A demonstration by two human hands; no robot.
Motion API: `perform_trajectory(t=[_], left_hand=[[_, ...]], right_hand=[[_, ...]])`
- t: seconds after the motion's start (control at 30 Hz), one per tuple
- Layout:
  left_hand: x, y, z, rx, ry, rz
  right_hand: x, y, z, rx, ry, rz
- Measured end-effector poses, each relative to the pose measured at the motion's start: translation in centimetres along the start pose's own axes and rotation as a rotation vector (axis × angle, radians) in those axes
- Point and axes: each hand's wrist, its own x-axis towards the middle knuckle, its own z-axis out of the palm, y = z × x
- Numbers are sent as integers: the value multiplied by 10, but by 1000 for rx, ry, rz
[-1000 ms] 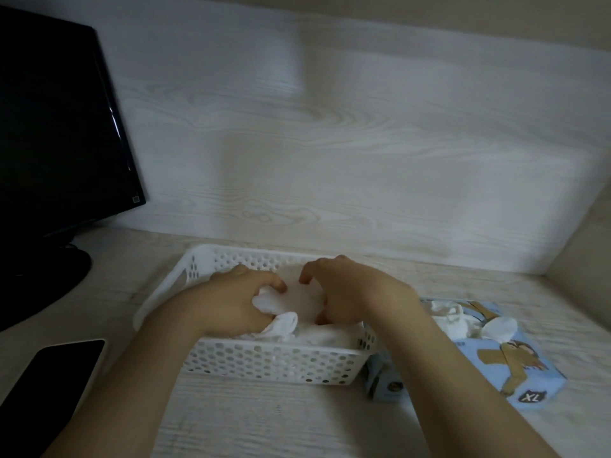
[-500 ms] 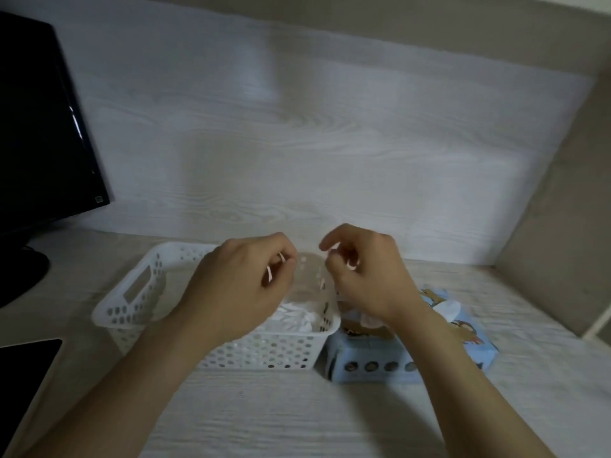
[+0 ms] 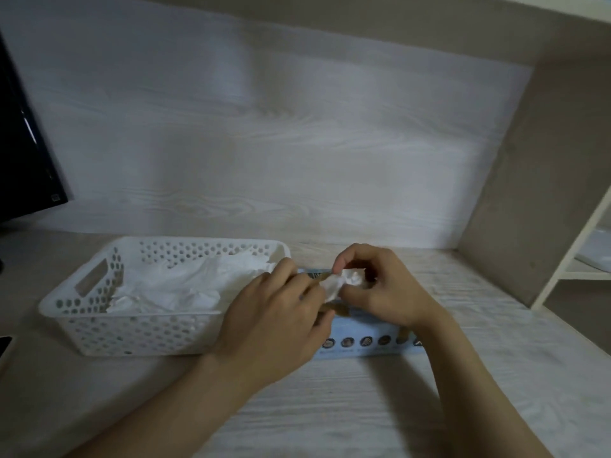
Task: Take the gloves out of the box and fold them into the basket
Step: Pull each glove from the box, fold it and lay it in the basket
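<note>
Gloves (image 3: 185, 285) piled in basket (image 3: 132, 332). My right hand (image 3: 386, 292) pinches the next glove (image 3: 337, 284) over the box (image 3: 363, 342); left hand (image 3: 274, 322) grip unclear. Folding is left.

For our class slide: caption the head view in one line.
Left hand and right hand hold a glove over the box, beside the basket of gloves.

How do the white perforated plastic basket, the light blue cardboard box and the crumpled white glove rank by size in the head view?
1. white perforated plastic basket
2. light blue cardboard box, partly hidden
3. crumpled white glove
</note>
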Motion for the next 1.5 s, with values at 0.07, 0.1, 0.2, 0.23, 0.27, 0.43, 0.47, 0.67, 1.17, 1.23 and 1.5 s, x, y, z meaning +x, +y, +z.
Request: perform_trajectory(t=[0.07,0.1,0.2,0.23,0.27,0.43,0.47,0.67,1.17,1.23,1.5], left_hand=[[-1,1,1,17,-2,-15],[0,1,1,30,-1,-23],[0,2,2,63,9,-26],[0,3,3,70,6,-19],[0,5,4,74,-8,-11],[0,8,6,110,-95,-13],[0,8,6,125,-98,-12],[-2,9,7,157,-108,-4],[0,15,0,250,-121,-6],[0,16,-2,246,-122,-43],[0,17,1,307,-215,-15]], right_hand=[[2,2,5,-30,72,-14],[4,3,6,-44,111,-27],[6,6,8,-114,193,-89],[6,6,10,-165,208,-118],[6,7,10,-217,223,-147],[8,6,16,-261,296,-199],[9,5,16,-269,328,-206],[10,-2,22,-271,588,-285],[0,-18,8,-35,410,-8],[1,-14,6,-70,338,16],[7,5,7,-146,468,34]])
